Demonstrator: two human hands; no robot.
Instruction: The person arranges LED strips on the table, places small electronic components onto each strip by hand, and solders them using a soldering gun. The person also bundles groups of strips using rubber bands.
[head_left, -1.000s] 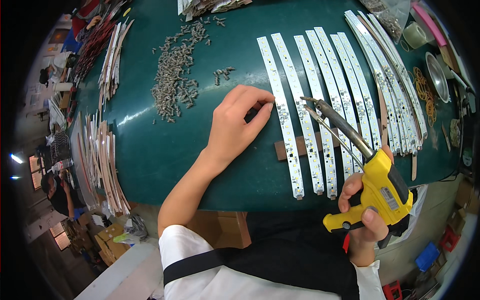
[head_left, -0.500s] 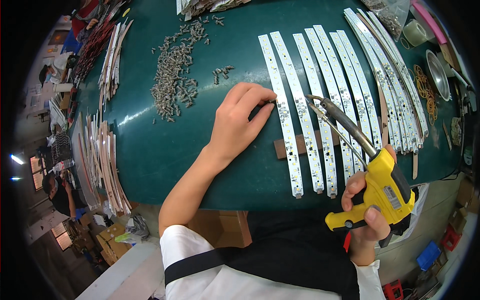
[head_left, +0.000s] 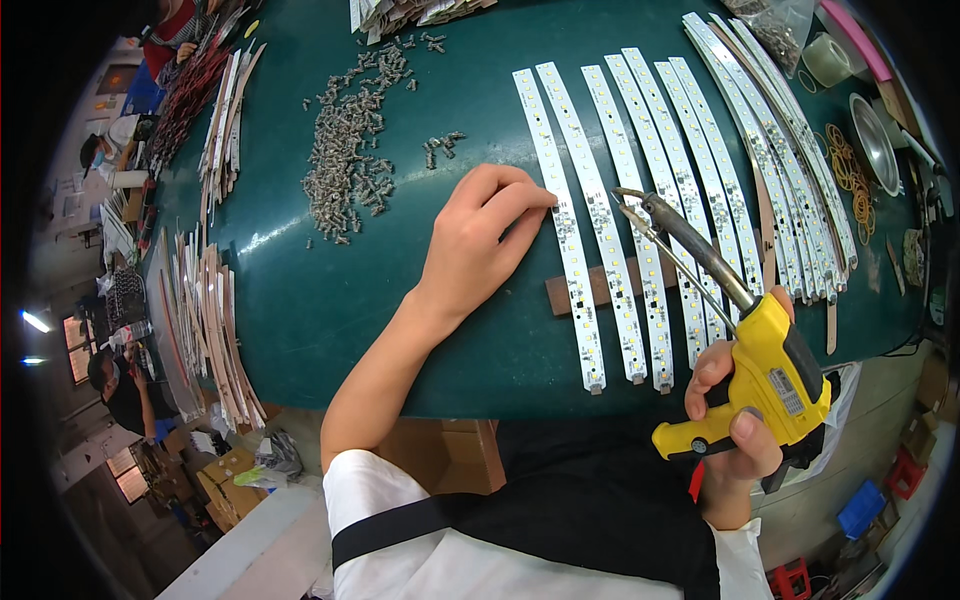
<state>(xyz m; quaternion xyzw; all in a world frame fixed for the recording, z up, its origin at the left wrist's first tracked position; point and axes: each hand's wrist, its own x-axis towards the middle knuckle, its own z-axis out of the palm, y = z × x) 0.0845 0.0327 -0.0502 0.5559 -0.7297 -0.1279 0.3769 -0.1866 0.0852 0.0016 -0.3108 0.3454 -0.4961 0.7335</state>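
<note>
My left hand (head_left: 483, 225) is closed in a pinch, its fingertips at the left edge of the leftmost white LED strip (head_left: 566, 240). Whatever small thing the fingertips may hold is hidden. My right hand (head_left: 748, 445) grips a yellow soldering gun (head_left: 775, 375) by its handle. The gun's dark tip and thin feed tube point up and left, above the strips just right of the left hand. Several LED strips lie side by side, their lower parts across a brown bar (head_left: 563, 296). Left of the hand, many small metal parts (head_left: 345, 160) lie heaped, with a few apart.
More LED strips (head_left: 790, 190) are stacked at right, near a metal bowl (head_left: 873, 145), tan rubber bands (head_left: 848, 185) and a tape roll (head_left: 828, 64). Bundled strips (head_left: 205, 330) line the green table's (head_left: 400, 350) left edge. Other people work far left.
My left fingertips have shifted slightly right and down against the leftmost strip, and the thumb is tucked in more. The soldering gun stays almost still above the strips.
</note>
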